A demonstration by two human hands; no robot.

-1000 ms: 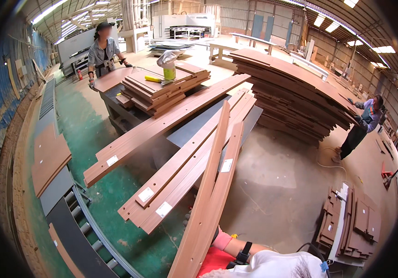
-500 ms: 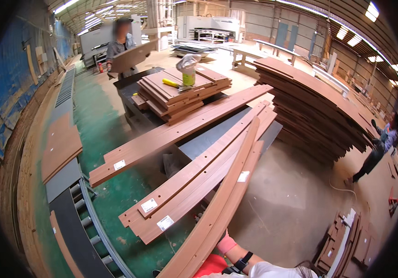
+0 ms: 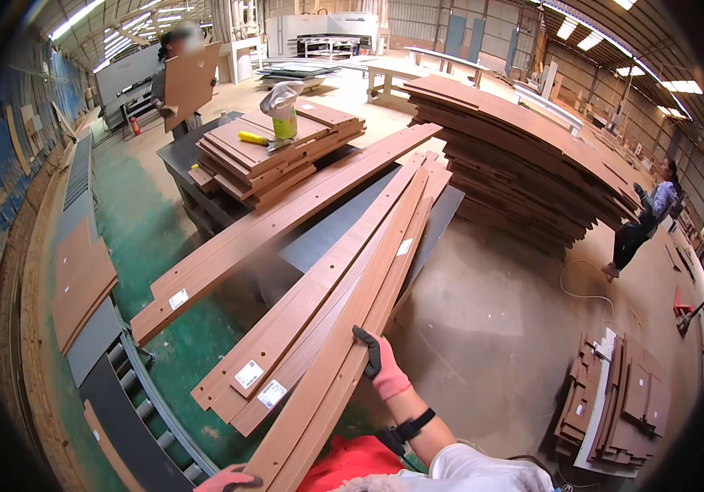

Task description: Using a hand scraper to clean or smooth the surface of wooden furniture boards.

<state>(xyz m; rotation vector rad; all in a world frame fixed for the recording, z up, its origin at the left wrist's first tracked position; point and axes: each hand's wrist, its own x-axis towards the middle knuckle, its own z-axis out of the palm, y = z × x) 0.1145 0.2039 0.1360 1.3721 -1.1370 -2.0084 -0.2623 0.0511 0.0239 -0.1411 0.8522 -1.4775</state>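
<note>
Right hand (image 3: 382,366), in a pink and black glove, is wrapped over the right edge of a long brown wood-grain plank (image 3: 344,369), fingers curled on top, so it's clamped on the board about a third of the way up its length. Left hand (image 3: 229,478) is down at the very bottom edge of the shot, also gloved, sitting at the near end of the same plank and curled around the left side from what shows (only a bit of it is in frame). The plank runs from between the hands up and away to the right, its far end lying with the other long planks (image 3: 319,287) that lean on a dark grey table (image 3: 204,197). That table also carries a stack of shorter panels (image 3: 274,156) with a green bottle (image 3: 285,121) on top. Off to the right is a big pile of boards (image 3: 524,156), and a person (image 3: 178,78) in the back is holding up a panel.
</note>
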